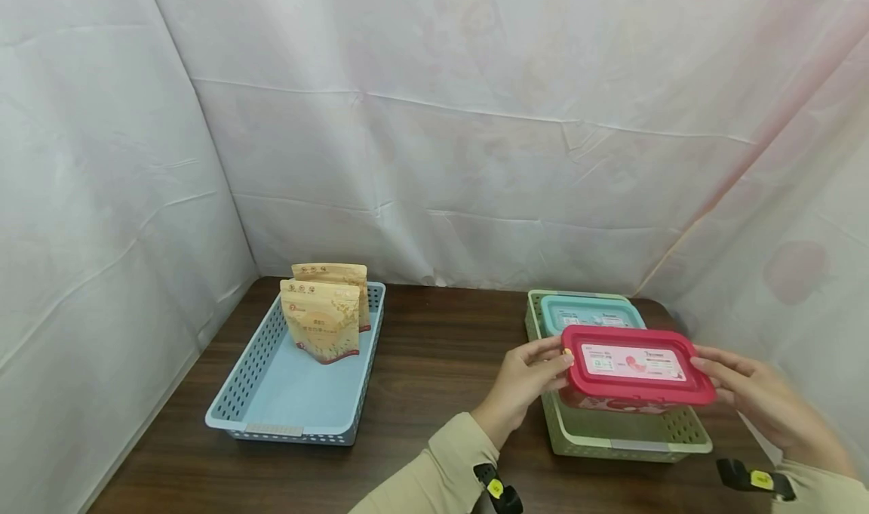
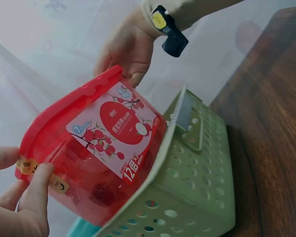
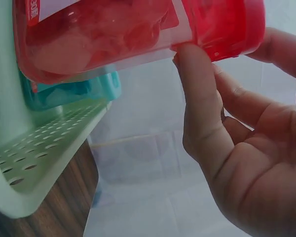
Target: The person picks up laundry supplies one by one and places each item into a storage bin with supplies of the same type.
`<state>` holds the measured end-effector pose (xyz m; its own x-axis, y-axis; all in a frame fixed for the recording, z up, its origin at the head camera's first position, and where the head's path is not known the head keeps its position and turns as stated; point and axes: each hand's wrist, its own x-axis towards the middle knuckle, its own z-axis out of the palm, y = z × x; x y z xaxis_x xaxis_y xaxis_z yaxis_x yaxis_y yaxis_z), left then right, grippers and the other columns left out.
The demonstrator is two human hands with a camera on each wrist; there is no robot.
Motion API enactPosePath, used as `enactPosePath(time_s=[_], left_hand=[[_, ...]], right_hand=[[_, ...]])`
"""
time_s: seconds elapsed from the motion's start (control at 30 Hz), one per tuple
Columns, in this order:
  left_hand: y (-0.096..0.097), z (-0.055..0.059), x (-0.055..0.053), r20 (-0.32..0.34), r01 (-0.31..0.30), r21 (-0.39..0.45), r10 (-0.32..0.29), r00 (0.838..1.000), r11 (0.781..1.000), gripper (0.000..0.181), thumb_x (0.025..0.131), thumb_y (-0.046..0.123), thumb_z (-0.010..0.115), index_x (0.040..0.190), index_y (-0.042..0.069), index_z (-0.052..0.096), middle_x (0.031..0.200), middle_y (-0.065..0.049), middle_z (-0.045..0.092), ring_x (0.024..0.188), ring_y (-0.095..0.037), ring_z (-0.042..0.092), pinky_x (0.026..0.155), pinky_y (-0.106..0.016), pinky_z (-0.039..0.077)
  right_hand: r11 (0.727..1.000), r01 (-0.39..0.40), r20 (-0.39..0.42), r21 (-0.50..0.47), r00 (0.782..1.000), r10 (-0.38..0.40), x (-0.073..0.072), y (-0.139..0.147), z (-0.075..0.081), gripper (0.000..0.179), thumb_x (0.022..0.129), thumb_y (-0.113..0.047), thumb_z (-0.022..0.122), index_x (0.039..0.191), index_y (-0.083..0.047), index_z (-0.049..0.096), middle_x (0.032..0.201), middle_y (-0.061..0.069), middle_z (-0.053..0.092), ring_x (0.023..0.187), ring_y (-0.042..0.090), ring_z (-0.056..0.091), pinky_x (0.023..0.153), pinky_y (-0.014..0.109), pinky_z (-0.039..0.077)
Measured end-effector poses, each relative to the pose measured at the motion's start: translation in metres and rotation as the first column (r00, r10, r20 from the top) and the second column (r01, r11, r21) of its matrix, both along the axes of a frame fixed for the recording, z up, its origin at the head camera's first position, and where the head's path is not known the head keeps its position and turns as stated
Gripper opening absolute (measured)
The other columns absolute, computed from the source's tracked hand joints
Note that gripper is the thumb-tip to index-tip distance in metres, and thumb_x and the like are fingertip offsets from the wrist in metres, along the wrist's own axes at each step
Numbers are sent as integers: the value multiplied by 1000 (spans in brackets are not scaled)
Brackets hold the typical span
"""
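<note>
A red plastic box with a lid (image 1: 634, 367) is held level above the green basket (image 1: 627, 446) by both hands. My left hand (image 1: 521, 382) pinches its left end; in the left wrist view the thumb and fingers grip near a small yellow sticker (image 2: 27, 165). At the other end my right hand (image 1: 763, 393) holds the lid's edge, and in the right wrist view its thumb presses the box's side (image 3: 138, 39). Translucent walls show round shapes inside. Behind the red box, a teal-lidded box (image 1: 591, 312) sits in the far part of the basket.
To the left stands a light blue basket (image 1: 299, 393) with two yellowish pouches (image 1: 322, 321) upright in its far part. Both baskets rest on a dark wooden table (image 1: 441, 348). White cloth (image 1: 434, 121) hangs behind and at the sides.
</note>
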<state>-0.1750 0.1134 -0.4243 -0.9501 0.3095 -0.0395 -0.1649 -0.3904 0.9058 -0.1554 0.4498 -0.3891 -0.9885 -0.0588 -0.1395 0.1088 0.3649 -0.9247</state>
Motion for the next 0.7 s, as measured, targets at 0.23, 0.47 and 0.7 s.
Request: enactPosePath(time_s=[0.23, 0.47, 0.7], left_hand=[[5, -10, 0, 16, -14, -24, 14, 1000, 1000, 29, 92, 7, 73, 121, 9, 71, 102, -7, 68, 92, -24, 71, 81, -36, 59], [8, -19, 0, 21, -19, -24, 19, 1000, 1000, 32, 92, 2, 71, 124, 2, 68, 100, -9, 67, 90, -25, 71, 80, -37, 59], [12, -22, -1, 18, -36, -85, 37, 999, 996, 32, 93, -1, 68, 125, 1, 65, 101, -8, 65, 91, -23, 70, 79, -36, 59]], right_hand=[[998, 10, 46, 65, 999, -13, -1, -1, -10, 57, 106, -27, 53, 144, 14, 39, 110, -3, 65, 91, 12, 68, 77, 31, 59], [988, 16, 92, 156, 995, -31, -1, -3, -16, 73, 105, -38, 52, 149, 15, 27, 123, 21, 62, 92, 16, 70, 78, 32, 58], [971, -13, 141, 237, 990, -21, -4, -4, -17, 78, 105, -44, 49, 152, 12, 22, 126, 28, 61, 95, 25, 71, 81, 38, 54]])
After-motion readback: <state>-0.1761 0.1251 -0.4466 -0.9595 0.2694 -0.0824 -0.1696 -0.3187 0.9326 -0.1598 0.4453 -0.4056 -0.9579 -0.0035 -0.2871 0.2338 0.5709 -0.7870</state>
